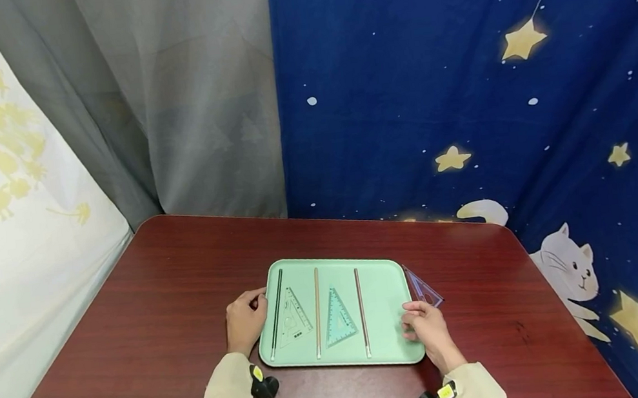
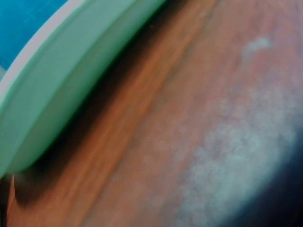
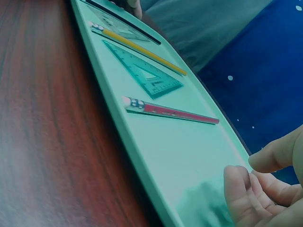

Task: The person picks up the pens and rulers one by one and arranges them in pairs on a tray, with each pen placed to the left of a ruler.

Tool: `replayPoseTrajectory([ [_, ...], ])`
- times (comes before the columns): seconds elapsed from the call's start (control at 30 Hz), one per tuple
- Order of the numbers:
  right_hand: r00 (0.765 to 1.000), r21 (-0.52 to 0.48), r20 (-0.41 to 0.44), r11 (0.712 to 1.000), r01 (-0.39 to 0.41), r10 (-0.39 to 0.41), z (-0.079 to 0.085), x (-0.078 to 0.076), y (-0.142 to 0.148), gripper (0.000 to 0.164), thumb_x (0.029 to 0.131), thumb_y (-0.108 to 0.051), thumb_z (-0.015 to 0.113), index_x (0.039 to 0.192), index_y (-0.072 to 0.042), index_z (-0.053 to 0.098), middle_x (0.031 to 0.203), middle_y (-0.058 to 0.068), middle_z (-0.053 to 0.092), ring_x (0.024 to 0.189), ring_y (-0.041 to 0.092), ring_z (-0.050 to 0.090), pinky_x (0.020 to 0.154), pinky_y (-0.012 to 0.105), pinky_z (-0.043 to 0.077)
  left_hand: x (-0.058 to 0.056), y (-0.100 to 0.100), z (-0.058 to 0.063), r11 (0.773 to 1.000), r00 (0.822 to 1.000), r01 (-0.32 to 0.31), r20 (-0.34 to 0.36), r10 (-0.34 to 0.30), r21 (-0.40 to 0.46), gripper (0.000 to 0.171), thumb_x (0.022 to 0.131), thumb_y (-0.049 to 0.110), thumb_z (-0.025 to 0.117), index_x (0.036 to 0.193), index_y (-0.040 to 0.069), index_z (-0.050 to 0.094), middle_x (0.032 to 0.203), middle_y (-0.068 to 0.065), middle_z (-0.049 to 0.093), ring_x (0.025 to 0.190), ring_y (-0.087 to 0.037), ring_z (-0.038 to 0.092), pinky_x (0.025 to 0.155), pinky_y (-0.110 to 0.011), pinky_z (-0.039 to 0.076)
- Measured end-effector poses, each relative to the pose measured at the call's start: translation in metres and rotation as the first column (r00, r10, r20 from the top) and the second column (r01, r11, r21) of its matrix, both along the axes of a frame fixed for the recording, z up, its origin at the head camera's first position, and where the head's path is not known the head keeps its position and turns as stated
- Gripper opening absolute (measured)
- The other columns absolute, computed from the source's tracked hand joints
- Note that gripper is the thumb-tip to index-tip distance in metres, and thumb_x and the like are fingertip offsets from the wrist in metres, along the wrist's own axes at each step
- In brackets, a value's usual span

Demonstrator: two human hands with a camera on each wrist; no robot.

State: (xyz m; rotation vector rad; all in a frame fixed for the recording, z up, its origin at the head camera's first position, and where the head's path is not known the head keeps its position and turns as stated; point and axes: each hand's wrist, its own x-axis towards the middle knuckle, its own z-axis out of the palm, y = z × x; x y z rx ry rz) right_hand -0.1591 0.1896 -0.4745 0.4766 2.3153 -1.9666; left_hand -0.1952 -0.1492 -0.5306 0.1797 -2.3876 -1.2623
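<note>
A mint-green tray (image 1: 344, 357) lies on the table. My left hand (image 1: 246, 322) holds its left rim, with the thumb and index finger at the edge. Over the right rim is my right hand (image 1: 428, 329), fingers loosely bent and nothing between them. In the tray lie, left to right, a black pencil (image 1: 276, 314), a clear set square (image 1: 295, 318), a yellow pencil (image 3: 142, 49), a teal set square (image 1: 339, 321) and a red pencil (image 1: 362, 311). A purple set square (image 1: 423, 286) is outside the tray, just beyond my right hand.
The dark red wooden table (image 1: 161, 306) has rounded far corners. Behind it hang a grey curtain (image 1: 210, 106) and a blue curtain (image 1: 381, 121) with stars and a cat. A white cloth (image 1: 18, 224) with yellow print hangs at the left.
</note>
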Motion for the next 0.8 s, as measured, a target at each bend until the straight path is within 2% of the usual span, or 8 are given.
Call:
replayPoseTrajectory([
  [0.3,0.999,0.056,0.027,0.997,0.044,-0.045,0.002,-0.008,0.022,0.039,0.083,0.004,0.051,0.122,0.013,0.052,0.078,-0.001,0.057,0.068,0.01,0.054,0.057,0.022,0.05,-0.002,0.001,0.0,1.0,1.0,0.006,-0.017,-0.006,0.0,0.022,0.088,0.012,0.057,0.1,0.012,0.076,0.082,-0.004,0.07,0.06,-0.012,0.051,0.058,-0.025,0.039],
  [0.57,0.994,-0.027,0.028,0.994,0.104,-0.103,-0.003,-0.019,0.044,0.044,0.083,0.004,0.055,0.125,0.016,0.047,0.077,-0.003,0.064,0.066,0.006,0.056,0.057,0.02,0.05,0.0,0.0,0.0,1.0,1.0,0.008,-0.01,-0.008,0.001,0.023,0.089,0.011,0.057,0.102,0.011,0.076,0.081,-0.004,0.07,0.058,-0.011,0.05,0.058,-0.025,0.039],
  [0.8,0.991,0.035,0.009,0.991,0.13,-0.13,-0.006,-0.028,0.053,0.045,0.082,0.003,0.059,0.124,0.015,0.048,0.081,-0.001,0.065,0.064,0.002,0.056,0.056,0.019,0.049,0.001,0.0,-0.001,1.0,1.0,0.008,-0.02,-0.008,0.001,0.022,0.089,0.01,0.057,0.101,0.011,0.076,0.082,-0.005,0.07,0.059,-0.012,0.05,0.058,-0.025,0.039],
])
